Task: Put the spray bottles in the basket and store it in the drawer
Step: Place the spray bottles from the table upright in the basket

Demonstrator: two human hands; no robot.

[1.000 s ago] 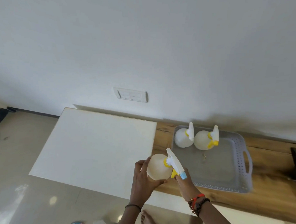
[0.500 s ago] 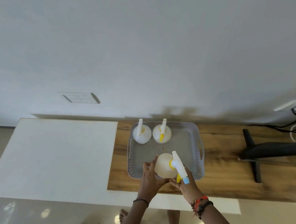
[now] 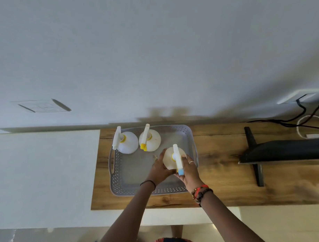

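Third spray bottle (image 3: 171, 159) gripped between both hands over the right half of the grey perforated basket (image 3: 119, 183): left hand (image 3: 159, 168) wrapped round the rounded body, right hand (image 3: 187, 171) cupping the other side just beside the blue-tipped nozzle. Impossible to tell whether the base touches the basket floor yet or hangs just above it. Two other spray bottles (image 3: 127, 142) (image 3: 152, 139) already upright, side by side along the far wall of the basket, well apart from the held one. Basket resting on the wooden counter (image 3: 220, 182), near its left end, next to a white cabinet top (image 3: 45, 175). Likely risks from here: letting go early, dropping the round-bottomed bottle onto a slick plastic floor and tipping it against the right wall; squeezing the trigger by accident with the right hand so close to the spray head. Later, once lifted by the side handles, top-heavy bottles prone to sliding and toppling together if tilted. Black TV stand (image 3: 254, 153) at right, clear of the action.
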